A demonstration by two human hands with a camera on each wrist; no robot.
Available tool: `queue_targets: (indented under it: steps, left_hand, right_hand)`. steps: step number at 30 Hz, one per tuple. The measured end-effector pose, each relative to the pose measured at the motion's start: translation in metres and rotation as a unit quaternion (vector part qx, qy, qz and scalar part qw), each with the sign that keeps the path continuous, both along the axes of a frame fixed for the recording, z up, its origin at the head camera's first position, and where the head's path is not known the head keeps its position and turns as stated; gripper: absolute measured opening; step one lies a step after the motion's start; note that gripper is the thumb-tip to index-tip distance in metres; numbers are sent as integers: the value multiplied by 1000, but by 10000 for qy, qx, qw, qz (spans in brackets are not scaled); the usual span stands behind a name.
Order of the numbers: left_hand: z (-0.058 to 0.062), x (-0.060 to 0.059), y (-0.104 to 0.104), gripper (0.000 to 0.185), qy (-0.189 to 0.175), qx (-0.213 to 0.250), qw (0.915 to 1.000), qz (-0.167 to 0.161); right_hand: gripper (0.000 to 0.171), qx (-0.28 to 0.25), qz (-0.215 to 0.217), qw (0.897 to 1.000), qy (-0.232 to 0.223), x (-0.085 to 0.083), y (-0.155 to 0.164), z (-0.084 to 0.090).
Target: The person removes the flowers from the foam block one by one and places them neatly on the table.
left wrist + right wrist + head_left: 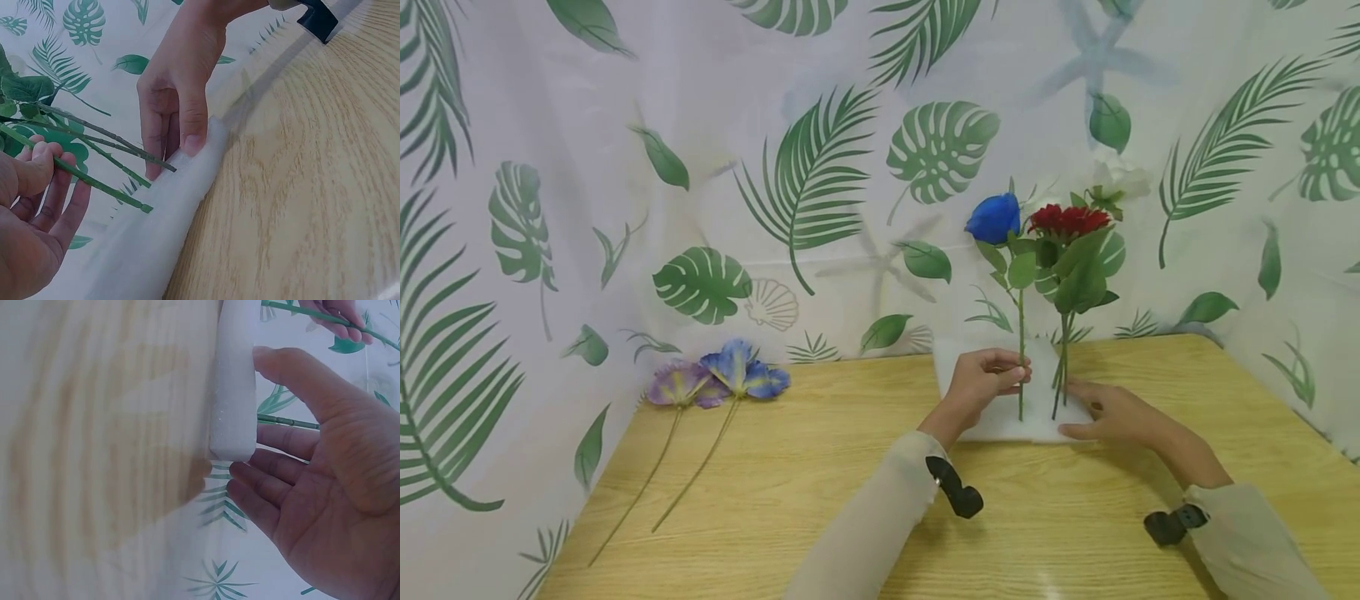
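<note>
A white foam block (992,417) lies on the wooden table (820,467) by the back wall. A blue rose (994,218) stands upright in it on a long green stem (1021,350). My left hand (1013,372) pinches that stem low down, just above the foam. The left wrist view shows my left hand (44,181) curled on the stem (100,184). Red flowers (1067,221) and a white one stand in the foam to the right. My right hand (1093,414) rests flat on the foam's front right corner, fingers straight, as the right wrist view of the right hand (312,481) beside the foam (234,381) confirms.
Two purple-blue flowers (722,379) with long stems lie flat on the table at the far left. A leaf-print curtain (790,183) hangs close behind and around the table. Bare wood spreads in front of the foam and towards the left.
</note>
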State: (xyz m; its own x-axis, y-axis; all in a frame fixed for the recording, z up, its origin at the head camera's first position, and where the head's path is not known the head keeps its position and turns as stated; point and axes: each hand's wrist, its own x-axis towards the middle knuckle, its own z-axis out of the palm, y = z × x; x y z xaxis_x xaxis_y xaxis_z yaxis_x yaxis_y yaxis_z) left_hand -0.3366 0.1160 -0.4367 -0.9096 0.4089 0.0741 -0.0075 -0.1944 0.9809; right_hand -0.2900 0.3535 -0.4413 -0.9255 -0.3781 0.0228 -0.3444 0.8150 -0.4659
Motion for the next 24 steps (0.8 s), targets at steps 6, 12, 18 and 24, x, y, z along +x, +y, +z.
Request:
queue_targets:
  steps: [6, 12, 18, 24]
  left_hand:
    - [-3, 2, 1, 15, -108, 65, 9999, 23]
    - [-5, 2, 4, 16, 67, 111, 9999, 61]
    - [-5, 0, 8, 16, 208, 57, 9997, 72]
    - [-3, -1, 11, 16, 133, -3, 9999, 69]
  right_hand:
    - [83, -36, 34, 10000, 74, 1, 1, -3]
    - [86, -78, 38, 10000, -16, 0, 2, -5]
    - [87, -109, 79, 9999, -13, -1, 1, -3]
    - [89, -147, -1, 9998, -160, -1, 2, 0]
